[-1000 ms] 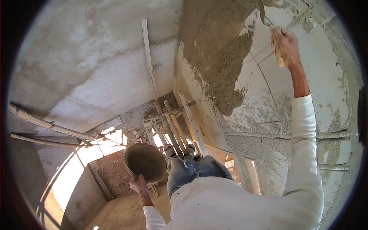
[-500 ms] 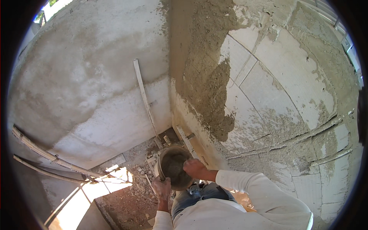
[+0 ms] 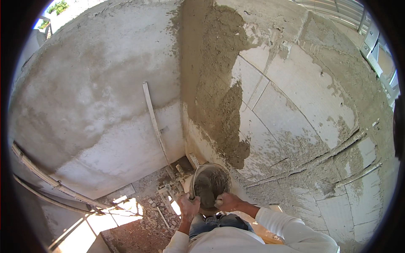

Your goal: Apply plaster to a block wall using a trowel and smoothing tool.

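Note:
A round bucket (image 3: 230,180) holding wet grey mortar (image 3: 219,180) is in front of my body, above my legs. My left hand (image 3: 188,205) is closed on the bucket's near left rim, by its thin handle. At the near right rim is my right hand (image 3: 229,202), its fingers curled into a fist. A long mortar-coated shape (image 3: 205,190) lies in the bucket beside that fist. Whether the right hand grips it, or the rim, is hidden.
A long narrow straightedge (image 3: 153,116) leans on the grey left wall (image 3: 84,97). Fresh rough mortar (image 3: 219,92) coats the corner side of the right block wall (image 3: 291,105). Rubble (image 3: 158,211) covers the floor at left. Two long poles (image 3: 46,179) lean at far left.
The bucket has shifted right and slightly up in view with my hands. My right hand has moved from above the mortar to the near right rim. My view has shifted a little.

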